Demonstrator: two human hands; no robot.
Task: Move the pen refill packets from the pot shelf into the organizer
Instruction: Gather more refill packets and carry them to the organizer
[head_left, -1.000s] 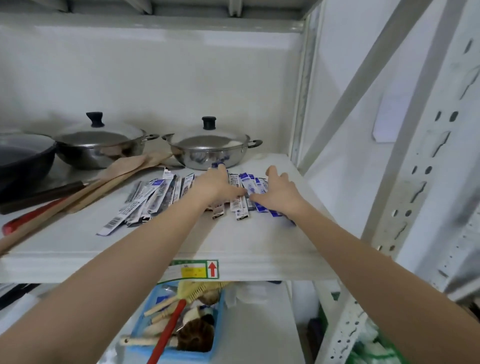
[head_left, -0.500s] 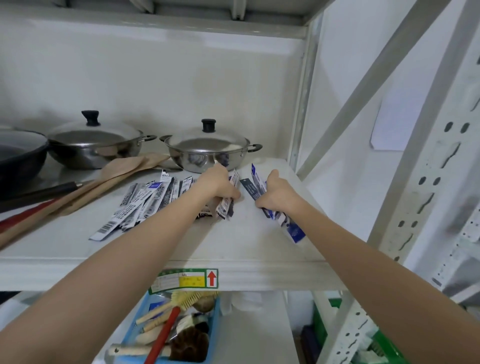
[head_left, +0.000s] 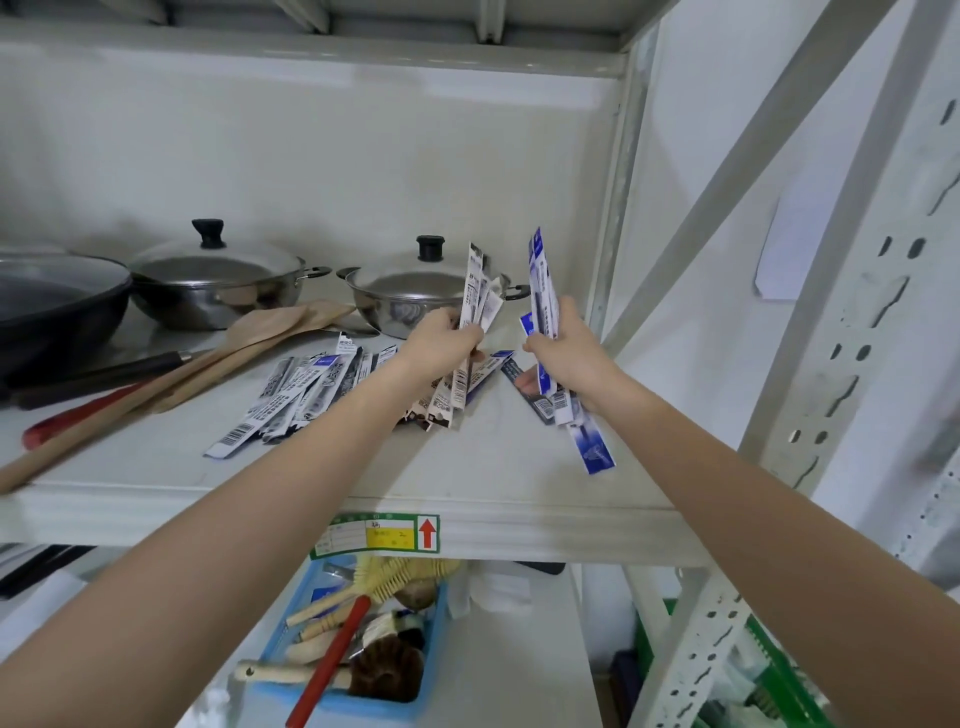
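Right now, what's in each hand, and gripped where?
Left hand: a bunch of white refill packets, gripped around mid-length. Right hand: a bunch of blue refill packets, also gripped mid-length, ends fanning above and below the fist.

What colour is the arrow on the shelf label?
Red arrow on white, head view.

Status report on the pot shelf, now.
Left hand shut on refill packets. Right hand shut on blue packets. Loose pile on shelf. Organizer not in view.
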